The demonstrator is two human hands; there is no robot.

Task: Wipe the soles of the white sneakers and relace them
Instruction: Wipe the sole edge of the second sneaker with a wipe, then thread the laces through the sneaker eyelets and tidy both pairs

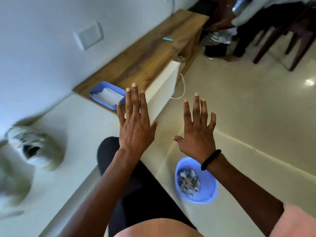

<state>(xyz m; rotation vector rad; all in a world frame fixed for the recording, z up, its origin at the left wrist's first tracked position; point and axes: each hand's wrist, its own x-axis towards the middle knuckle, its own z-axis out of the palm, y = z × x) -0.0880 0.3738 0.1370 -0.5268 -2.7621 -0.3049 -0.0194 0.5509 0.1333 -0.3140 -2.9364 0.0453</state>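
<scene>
Both hands are up in front of the person, backs toward me, holding nothing. The left hand (136,124) has its fingers straight and close together. The right hand (198,134) has its fingers fanned apart, and there's a black band (210,159) round that wrist.

The white sneaker (32,147) sits well off to the left on a pale cream ledge (77,120), opening facing up and grey laces across the top. It's smeared by motion blur, so I can't read any branding. There's another whitish blurred lump (10,182) just beside it, but I can't tell what it is.

Further back is a wood-grain table (150,53) along the white wall. A rectangular blue plastic tray (95,93) with white folded wipes sits on its near end, and a small blue-green stick (168,39) lies further along. A white boxy unit (162,86) with a looped cord handle (183,86) stands against the table.

A round blue plastic bowl (208,190) holding greyish scraps sits on the glossy tiled floor (248,108), under the right forearm. The person's dark-trousered knee (109,151) is between the sneaker and the bowl. Top right, someone else is bending over near some dark wooden chair legs (266,45).
</scene>
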